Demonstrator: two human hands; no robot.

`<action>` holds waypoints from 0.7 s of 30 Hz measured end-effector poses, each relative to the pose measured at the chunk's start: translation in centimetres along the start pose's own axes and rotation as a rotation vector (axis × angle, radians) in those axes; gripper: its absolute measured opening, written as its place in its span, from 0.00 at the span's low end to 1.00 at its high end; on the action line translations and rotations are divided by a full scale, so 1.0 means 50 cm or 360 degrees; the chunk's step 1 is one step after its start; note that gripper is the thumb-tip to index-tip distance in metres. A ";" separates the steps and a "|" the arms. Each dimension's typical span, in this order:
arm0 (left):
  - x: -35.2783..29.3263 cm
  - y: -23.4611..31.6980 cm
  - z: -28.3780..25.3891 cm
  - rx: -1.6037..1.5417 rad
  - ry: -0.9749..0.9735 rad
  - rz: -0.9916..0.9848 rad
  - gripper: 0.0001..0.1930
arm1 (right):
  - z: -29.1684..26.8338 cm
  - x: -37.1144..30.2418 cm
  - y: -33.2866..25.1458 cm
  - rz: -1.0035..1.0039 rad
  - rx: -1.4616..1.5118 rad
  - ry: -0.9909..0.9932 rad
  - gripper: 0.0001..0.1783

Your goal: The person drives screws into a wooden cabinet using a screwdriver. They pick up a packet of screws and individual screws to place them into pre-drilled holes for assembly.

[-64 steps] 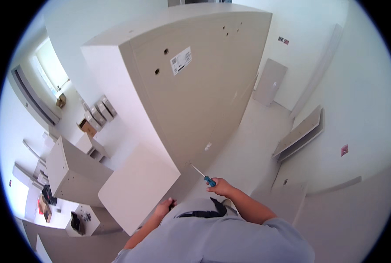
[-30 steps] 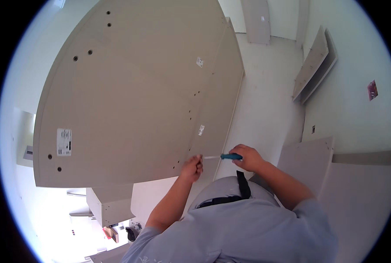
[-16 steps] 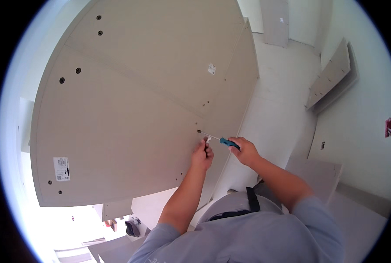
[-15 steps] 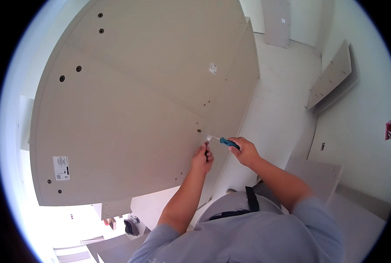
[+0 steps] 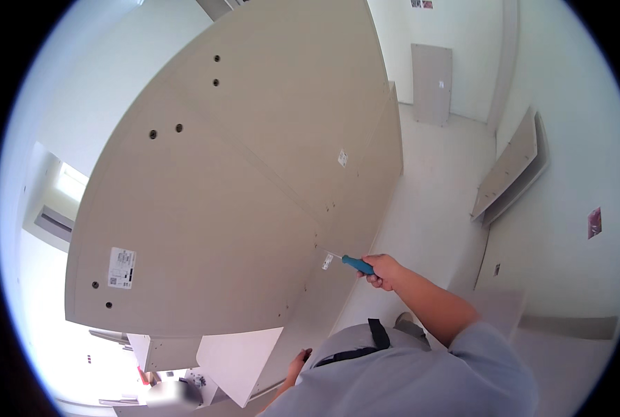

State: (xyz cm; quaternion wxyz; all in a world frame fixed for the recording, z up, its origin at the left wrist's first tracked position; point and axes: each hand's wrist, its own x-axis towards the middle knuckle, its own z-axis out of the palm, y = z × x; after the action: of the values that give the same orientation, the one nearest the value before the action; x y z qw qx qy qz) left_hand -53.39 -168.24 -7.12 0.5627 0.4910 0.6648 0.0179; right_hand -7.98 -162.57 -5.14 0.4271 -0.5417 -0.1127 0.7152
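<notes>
My right hand (image 5: 383, 271) is closed round the teal handle of a screwdriver (image 5: 356, 264). Its thin shaft slants up and left to a small spot on a large beige furniture panel (image 5: 205, 215), where the tip appears to meet the surface. Beside the shaft sits a small white label (image 5: 327, 262). Down by my waist, my left hand (image 5: 297, 364) has curled fingers around something small and dark, too little shown to name. Several dark round fittings, such as one fitting (image 5: 216, 83), are set into the panel, along with small holes near the screwdriver.
A larger white label (image 5: 121, 268) is stuck on the panel's lower left. Boards (image 5: 508, 167) lean against the right wall, and another board (image 5: 431, 83) stands at the back. A pale panel (image 5: 240, 361) lies below the large one. Pale floor (image 5: 421, 201) runs along the right.
My left hand has drawn back from beside the screwdriver tip to my waist. The brass-coloured piece at the tip no longer shows. My view has shifted, so the panel appears lower.
</notes>
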 end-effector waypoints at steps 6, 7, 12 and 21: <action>0.024 -0.011 -0.025 0.0059 -0.0045 -0.0030 0.25 | 0.061 -0.079 -0.025 -0.1413 -0.1876 0.0740 0.24; 0.030 -0.022 -0.030 -0.0126 -0.0088 0.0061 0.25 | 0.063 -0.074 -0.024 -0.1368 -0.2033 0.0700 0.22; 0.190 -0.189 -0.065 -0.0210 -0.0192 0.0369 0.26 | 0.053 0.007 -0.025 0.0090 -0.0698 -0.0518 0.20; 0.033 0.049 -0.084 -0.0499 -0.0451 0.0318 0.21 | 0.082 -0.042 0.107 -0.0322 -0.0947 0.0232 0.14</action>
State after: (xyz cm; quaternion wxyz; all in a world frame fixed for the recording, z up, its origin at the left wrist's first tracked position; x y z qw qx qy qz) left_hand -54.87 -163.63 -5.35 0.7152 0.4586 0.5164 0.1073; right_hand -14.07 -166.15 -5.47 0.3260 -0.6786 -0.3392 0.5641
